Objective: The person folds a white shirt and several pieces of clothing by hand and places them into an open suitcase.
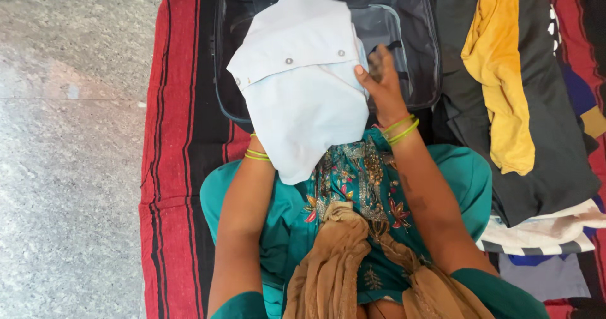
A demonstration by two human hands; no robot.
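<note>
A folded white shirt (302, 85) with a row of small metal snap buttons is held up over the near edge of an open dark suitcase (416, 41), which lies on a red-and-black striped mat (170, 167) on the stone floor (69, 136). The right hand (380, 79) grips the shirt's right edge — thumb pressed on the front of the cloth, the fingers curled behind it, so it is closed on the fabric. The left hand is hidden under the shirt; only the wrist with its green bangles (257, 155) shows at the lower left corner of the cloth, so whether it pinches the shirt or merely props it from below cannot be told.

The shirt looks light and soft, a thin woven cotton that will sag and lose its fold wherever it is unsupported. It is neither slippery nor fragile, though the fold is loose and the collar end droops to the far left. The safest hold, by my judgement, is at both side edges of the folded bundle, with fingers beneath and thumbs on top — a flat carry that keeps the layers together.

To the right lie a stack of dark clothes (543, 136) with a mustard-yellow garment (499, 72) draped on top, and more folded pieces nearer.
</note>
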